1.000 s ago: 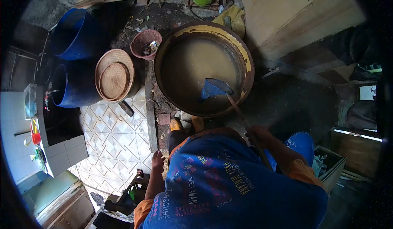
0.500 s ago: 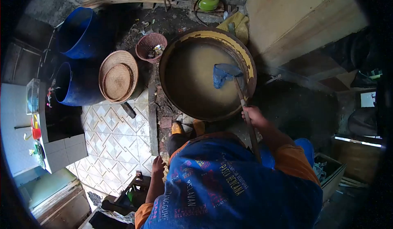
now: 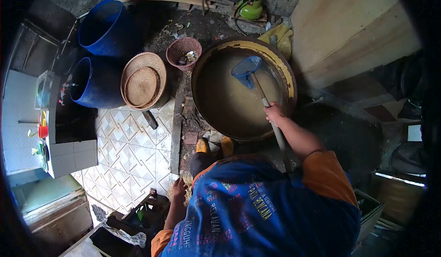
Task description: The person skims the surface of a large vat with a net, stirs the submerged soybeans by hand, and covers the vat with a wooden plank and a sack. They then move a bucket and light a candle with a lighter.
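A big round vat (image 3: pixel 289 75) with a yellowed rim holds murky brown liquid. My right hand (image 3: pixel 274 113) grips the long pole of a blue scoop (image 3: pixel 246 68), whose bowl sits over the liquid at the vat's far side. My left hand (image 3: pixel 177 190) hangs low at my side, fingers loosely apart, holding nothing, near a wooden stool. My blue printed shirt with orange sleeves fills the lower middle of the view.
Two blue barrels (image 3: pixel 103 27) stand at the left, beside stacked woven trays (image 3: pixel 142 87) and a small brown basket (image 3: pixel 183 51). A green gas canister (image 3: pixel 251 8) sits at the back. Patterned tiles (image 3: pixel 133 151), a tiled counter (image 3: pixel 69 153) and wooden boards (image 3: pixel 349 27) surround me.
My right arm has stretched forward, pushing the blue scoop from the vat's near right side to its far side. The view has shifted a little; my left hand stayed low.
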`<state>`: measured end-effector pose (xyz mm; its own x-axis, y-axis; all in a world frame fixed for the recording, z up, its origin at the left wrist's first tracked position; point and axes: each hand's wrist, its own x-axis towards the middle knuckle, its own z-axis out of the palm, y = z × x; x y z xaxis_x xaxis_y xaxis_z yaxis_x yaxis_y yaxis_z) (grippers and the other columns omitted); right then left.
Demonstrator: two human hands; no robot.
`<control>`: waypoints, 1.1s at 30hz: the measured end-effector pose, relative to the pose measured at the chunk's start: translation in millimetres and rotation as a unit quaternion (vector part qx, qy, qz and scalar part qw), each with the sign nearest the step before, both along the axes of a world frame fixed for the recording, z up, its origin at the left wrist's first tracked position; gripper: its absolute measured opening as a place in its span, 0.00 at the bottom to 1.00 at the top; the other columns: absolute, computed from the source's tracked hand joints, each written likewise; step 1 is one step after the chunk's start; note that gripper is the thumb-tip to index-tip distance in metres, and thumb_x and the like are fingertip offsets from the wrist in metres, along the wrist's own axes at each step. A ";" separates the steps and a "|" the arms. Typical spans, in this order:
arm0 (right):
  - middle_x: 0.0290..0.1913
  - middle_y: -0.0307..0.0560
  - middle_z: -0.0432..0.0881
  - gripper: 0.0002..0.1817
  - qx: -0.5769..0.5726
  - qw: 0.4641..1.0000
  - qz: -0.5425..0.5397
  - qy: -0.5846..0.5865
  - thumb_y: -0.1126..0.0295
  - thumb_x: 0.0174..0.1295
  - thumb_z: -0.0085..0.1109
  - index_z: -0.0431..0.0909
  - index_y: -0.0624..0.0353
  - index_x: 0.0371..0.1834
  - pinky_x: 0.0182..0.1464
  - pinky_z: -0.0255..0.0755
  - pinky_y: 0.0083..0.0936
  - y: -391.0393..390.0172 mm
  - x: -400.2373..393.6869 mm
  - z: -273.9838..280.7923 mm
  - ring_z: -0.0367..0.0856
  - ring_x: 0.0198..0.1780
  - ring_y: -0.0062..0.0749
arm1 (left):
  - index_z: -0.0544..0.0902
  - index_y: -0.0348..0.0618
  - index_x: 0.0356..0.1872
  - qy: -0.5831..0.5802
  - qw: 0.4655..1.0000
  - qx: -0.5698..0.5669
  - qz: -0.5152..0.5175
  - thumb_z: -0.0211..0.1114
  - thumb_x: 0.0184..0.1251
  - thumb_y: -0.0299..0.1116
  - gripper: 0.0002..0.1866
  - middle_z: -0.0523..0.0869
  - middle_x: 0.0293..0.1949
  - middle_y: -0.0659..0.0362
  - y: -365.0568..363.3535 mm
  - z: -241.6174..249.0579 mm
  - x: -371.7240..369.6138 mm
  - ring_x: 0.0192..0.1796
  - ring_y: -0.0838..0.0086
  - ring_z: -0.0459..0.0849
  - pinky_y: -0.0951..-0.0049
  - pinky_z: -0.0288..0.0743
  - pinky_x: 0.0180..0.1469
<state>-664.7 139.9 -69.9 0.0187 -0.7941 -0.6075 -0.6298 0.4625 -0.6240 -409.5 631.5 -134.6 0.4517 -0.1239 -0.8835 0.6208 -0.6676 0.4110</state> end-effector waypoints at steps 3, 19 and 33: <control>0.18 0.46 0.74 0.09 -0.030 0.996 0.074 0.036 0.68 0.52 0.60 0.71 0.59 0.29 0.16 0.67 0.30 5.1 24.6 11.9 0.74 0.15 0.32 | 0.71 0.48 0.55 -0.004 1.000 0.007 0.008 0.53 0.62 0.50 0.24 0.74 0.36 0.61 1.5 4.9 -4.6 0.32 0.75 0.77 0.76 0.61 0.24; 0.25 0.38 0.75 0.16 -0.099 0.977 0.189 0.005 0.71 0.55 0.60 0.74 0.59 0.47 0.20 0.65 0.17 5.3 -126.4 108.9 0.70 0.18 0.16 | 0.65 0.50 0.60 0.040 0.999 0.014 -0.031 0.50 0.65 0.50 0.26 0.74 0.51 0.53 -2.8 -6.2 -3.1 0.44 0.66 0.77 0.65 0.70 0.41; 0.31 0.53 0.80 0.16 -0.166 0.844 0.476 0.183 0.71 0.41 0.65 0.78 0.60 0.36 0.37 0.72 0.34 -6.6 -187.4 156.4 0.80 0.35 0.46 | 0.68 0.47 0.58 0.005 1.000 0.010 -0.022 0.52 0.63 0.50 0.26 0.74 0.41 0.61 -27.3 0.4 2.0 0.39 0.71 0.77 0.73 0.65 0.31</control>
<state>-852.1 133.3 86.5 0.6024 -0.6533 -0.4587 -0.7971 -0.5228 -0.3023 -407.4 604.2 -134.2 0.4369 -0.1253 -0.8907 0.5946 -0.7028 0.3905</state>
